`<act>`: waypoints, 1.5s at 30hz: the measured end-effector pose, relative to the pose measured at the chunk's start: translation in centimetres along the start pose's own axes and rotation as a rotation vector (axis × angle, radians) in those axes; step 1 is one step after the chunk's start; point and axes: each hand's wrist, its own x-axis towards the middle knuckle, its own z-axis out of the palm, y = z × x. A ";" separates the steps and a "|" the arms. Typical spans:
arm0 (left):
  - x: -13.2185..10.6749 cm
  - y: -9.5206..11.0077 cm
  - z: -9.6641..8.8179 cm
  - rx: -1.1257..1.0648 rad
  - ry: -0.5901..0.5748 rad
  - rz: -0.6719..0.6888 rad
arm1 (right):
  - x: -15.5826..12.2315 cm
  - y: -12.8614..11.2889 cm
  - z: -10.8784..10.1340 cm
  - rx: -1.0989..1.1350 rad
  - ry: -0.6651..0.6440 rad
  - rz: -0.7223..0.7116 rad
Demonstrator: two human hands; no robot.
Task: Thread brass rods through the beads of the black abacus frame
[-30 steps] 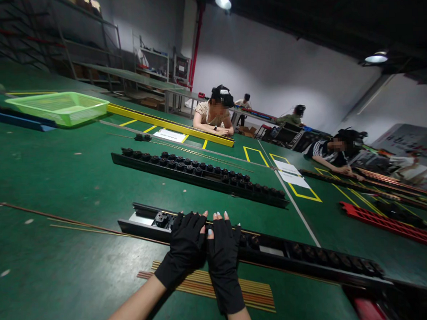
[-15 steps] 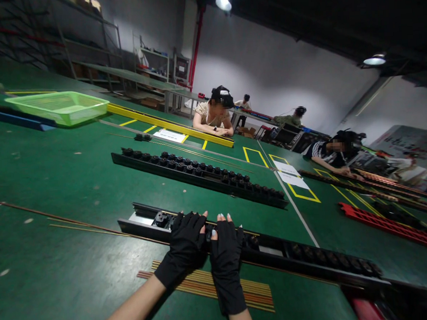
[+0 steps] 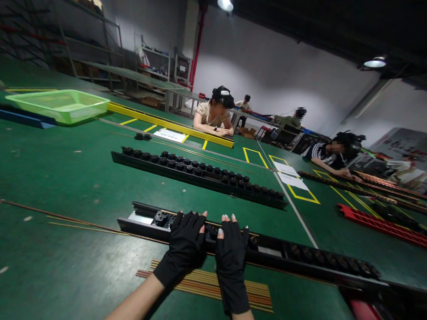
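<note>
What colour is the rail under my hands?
The rail is black outside, best seen in the head view.

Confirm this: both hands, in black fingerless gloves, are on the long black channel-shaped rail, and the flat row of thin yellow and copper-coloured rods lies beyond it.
Wrong side: the head view shows the row of rods on the near side of the rail. The left hand and right hand are on the rail, as you say.

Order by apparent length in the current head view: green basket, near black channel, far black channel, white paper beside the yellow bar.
1. Near black channel
2. Far black channel
3. Green basket
4. White paper
Nearness makes the two channels' true order unsure.
</note>
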 end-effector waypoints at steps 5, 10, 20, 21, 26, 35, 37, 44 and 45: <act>0.0 0.0 0.0 -0.004 -0.004 -0.018 | 0.1 0.5 -0.1 -0.037 0.051 0.053; -0.1 0.2 -0.2 -0.022 -0.048 -0.012 | 0.1 0.8 -0.2 -0.018 0.056 0.045; 0.0 0.3 -0.4 -0.008 -0.026 -0.001 | 0.1 1.5 -0.2 -0.065 0.019 0.123; 0.0 0.3 -0.5 -0.013 -0.029 -0.002 | 0.1 1.5 -0.2 -0.070 0.015 0.117; 0.0 0.4 -0.6 -0.046 -0.069 -0.028 | 0.1 1.7 -0.3 -0.081 0.033 0.101; 0.0 0.0 0.0 -0.014 0.001 -0.014 | 0.1 2.7 -0.8 -0.035 0.014 0.177; 0.0 0.1 0.0 -0.008 0.017 -0.013 | 0.1 2.8 -0.8 -0.034 0.013 0.173; -0.1 0.2 -0.1 -0.032 -0.028 -0.039 | 0.2 3.2 -0.9 -0.071 0.071 0.218; -0.1 0.2 -0.1 -0.031 -0.031 -0.041 | 0.2 3.4 -0.9 -0.088 0.067 0.227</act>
